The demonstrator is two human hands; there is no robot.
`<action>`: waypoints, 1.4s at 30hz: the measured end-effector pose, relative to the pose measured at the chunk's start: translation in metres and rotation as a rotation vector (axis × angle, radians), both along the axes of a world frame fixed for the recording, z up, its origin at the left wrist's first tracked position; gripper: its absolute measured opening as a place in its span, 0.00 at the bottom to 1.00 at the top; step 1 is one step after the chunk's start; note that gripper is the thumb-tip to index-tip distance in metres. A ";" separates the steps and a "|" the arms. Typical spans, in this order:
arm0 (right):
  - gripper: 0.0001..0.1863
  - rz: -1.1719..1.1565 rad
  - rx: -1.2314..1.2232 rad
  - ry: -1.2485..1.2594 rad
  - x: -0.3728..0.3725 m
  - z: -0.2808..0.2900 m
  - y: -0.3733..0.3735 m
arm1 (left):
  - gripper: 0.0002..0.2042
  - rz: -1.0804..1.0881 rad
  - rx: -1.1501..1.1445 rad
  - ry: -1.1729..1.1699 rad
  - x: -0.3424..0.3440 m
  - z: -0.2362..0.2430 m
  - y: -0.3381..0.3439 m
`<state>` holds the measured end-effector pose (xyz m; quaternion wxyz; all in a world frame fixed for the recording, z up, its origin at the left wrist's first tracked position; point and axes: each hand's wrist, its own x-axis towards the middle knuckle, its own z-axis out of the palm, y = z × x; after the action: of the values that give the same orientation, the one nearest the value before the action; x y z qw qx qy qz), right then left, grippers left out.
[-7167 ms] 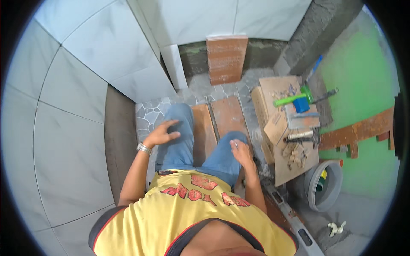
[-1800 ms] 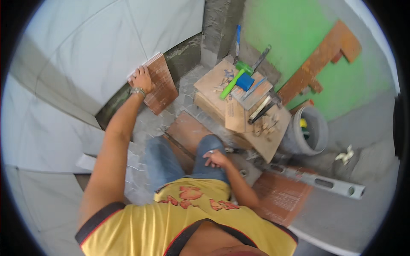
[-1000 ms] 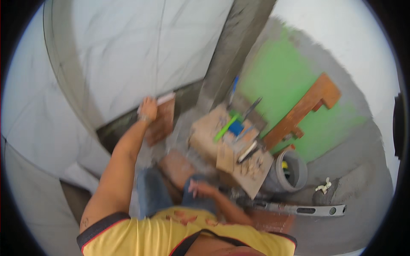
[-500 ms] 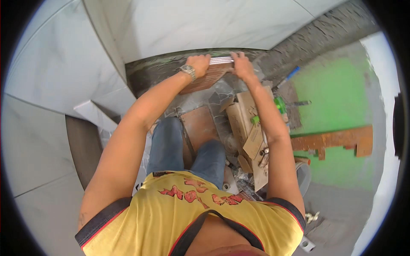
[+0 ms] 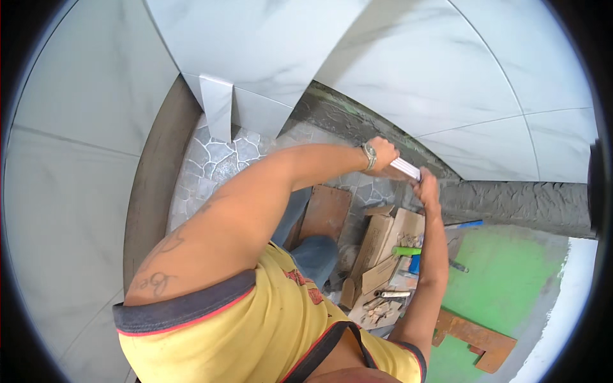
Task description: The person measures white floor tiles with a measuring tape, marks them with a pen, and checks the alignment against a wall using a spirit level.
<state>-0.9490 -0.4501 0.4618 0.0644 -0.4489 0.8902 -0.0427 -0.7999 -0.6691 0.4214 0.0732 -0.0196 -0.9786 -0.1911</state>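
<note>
My left hand (image 5: 385, 153), with a metal watch at its wrist, is closed on one end of a short stack of tiles (image 5: 405, 168). The right hand (image 5: 426, 188) grips the other end. Thin white edges of the stack show between the hands; most of its reddish-brown side is hidden by them. Both hands hold it low by the wall, close to a strip of bare grey mortar (image 5: 357, 118) beneath the large white marbled wall tiles (image 5: 440, 76).
A narrow tile offcut (image 5: 217, 108) leans at the left wall's foot. Beside my knees lie a brown board (image 5: 325, 212) and an opened cardboard box (image 5: 371, 246). On the right are a blue-handled tool (image 5: 469, 224), a notched brown board (image 5: 476, 338) and green-coated floor (image 5: 504, 262).
My view and body have turned left, so the hands and stack appear farther right and lower. The stack now shows at a slant, and both hands keep their grip.
</note>
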 end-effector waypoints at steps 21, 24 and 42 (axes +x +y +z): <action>0.19 0.400 -0.138 -0.033 0.239 0.088 -0.119 | 0.19 0.133 -0.134 -0.063 0.301 0.122 -0.112; 0.18 0.496 -0.171 -0.018 0.268 0.086 -0.156 | 0.18 0.290 -0.041 0.021 0.349 0.098 -0.125; 0.17 0.515 -0.176 -0.126 0.338 0.003 -0.234 | 0.18 0.521 -0.017 -0.239 0.415 0.065 -0.186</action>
<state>-0.6106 -0.6841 0.4645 0.0891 -0.6607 0.7339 -0.1301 -0.3847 -0.8549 0.4867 0.0037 0.2545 -0.9539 -0.1588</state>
